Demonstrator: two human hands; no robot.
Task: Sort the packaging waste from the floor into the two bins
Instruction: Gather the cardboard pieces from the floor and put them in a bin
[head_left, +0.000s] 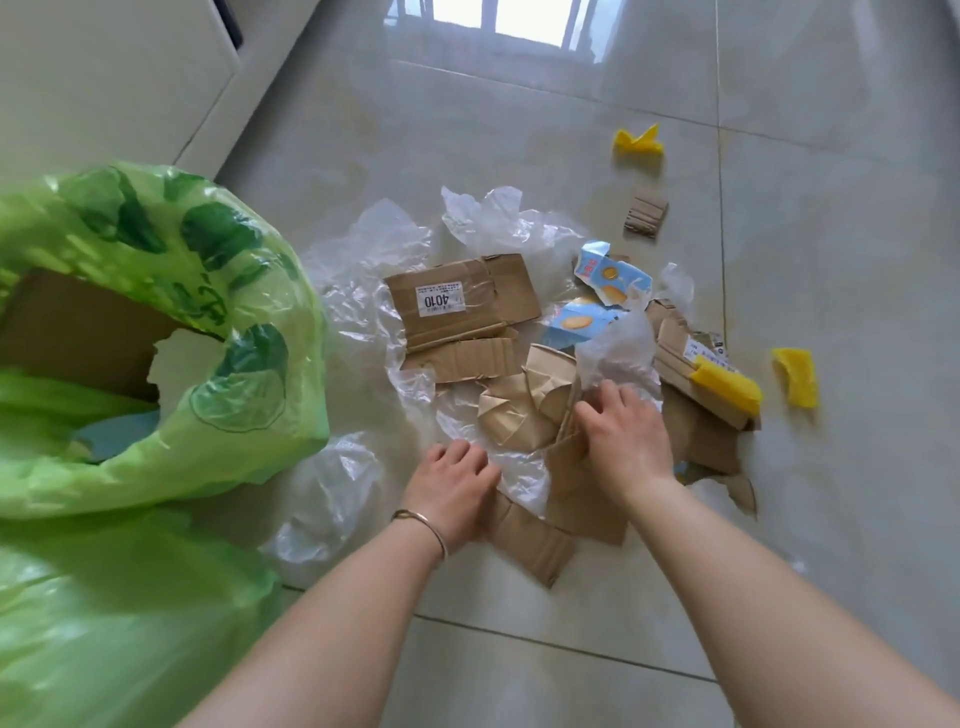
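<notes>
A pile of packaging waste lies on the tiled floor: torn brown cardboard pieces, one with a white "4010" label (460, 304), crumpled clear plastic film (363, 291), crushed paper cups (530, 400), and blue-and-white snack wrappers (605, 280). My left hand (452, 486) rests curled on a brown cardboard strip (535, 545) at the pile's near edge. My right hand (623, 436) presses on an upright cardboard piece (571, 467) and plastic film beside the cups. A bin lined with a green bag (223, 395) at the left holds cardboard.
Yellow foam pieces lie at the far right (795, 376), on the cardboard (724, 387) and farther back (638, 141). A small cardboard scrap (645, 212) sits alone behind the pile. A second green bag (114, 613) fills the lower left. A white cabinet stands at the back left.
</notes>
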